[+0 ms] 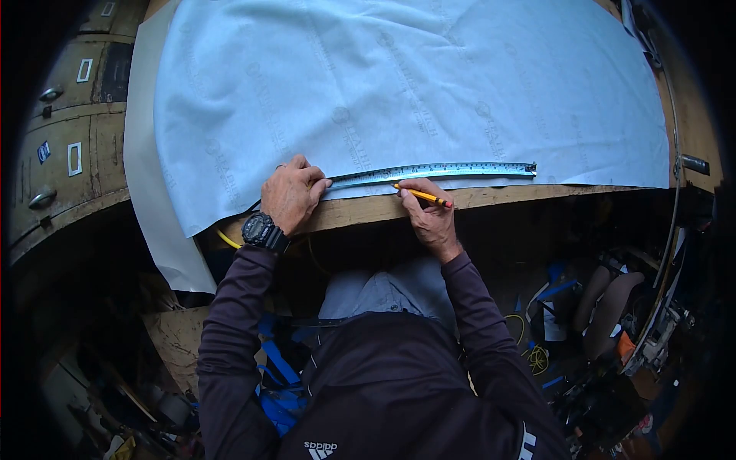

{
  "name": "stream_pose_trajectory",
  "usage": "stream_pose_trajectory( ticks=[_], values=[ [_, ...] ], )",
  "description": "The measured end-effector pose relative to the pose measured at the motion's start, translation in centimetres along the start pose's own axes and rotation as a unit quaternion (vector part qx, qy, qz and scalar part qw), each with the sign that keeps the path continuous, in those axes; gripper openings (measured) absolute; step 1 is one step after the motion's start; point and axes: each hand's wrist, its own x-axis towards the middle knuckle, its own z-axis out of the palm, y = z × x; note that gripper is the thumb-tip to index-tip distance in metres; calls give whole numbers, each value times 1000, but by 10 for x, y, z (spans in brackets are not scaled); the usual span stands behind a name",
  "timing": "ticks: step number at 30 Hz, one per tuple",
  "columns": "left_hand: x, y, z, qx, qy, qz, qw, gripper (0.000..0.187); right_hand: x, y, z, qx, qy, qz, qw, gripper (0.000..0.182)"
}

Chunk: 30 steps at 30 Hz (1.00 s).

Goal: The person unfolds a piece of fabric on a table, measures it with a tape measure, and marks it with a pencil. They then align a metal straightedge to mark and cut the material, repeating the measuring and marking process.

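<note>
Across the printed pale-blue fabric (414,84), near its front edge, lies an extended tape measure (437,169) with its metal hook at the right end. My left hand (291,195), wearing a black watch (264,231) at the wrist, presses on the fabric at the tape's left end, fingers closed around it. In my right hand (431,218) is a yellow pencil (422,196) with a red end. The pencil's tip points left and rests by the tape's lower edge, near the fabric's border.
Fabric covers most of the wooden table (353,211). White sheeting (161,207) hangs over its left side. Worn drawers (77,146) stand at the left. A yellow cable (228,239) shows under the edge; clutter fills the floor on both sides.
</note>
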Motion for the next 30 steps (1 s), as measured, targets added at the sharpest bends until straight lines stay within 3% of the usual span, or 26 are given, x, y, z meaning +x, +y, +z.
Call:
stream_pose_trajectory(
  ticks=[11,30],
  values=[
    [-1,1,-1,-1,-1,0,1000,25,0,-5,-1,-38,-4,-35,999,11],
    [1,0,-2,11,-12,2,1000,27,0,-4,1,9,-5,24,1000,14]
  ],
)
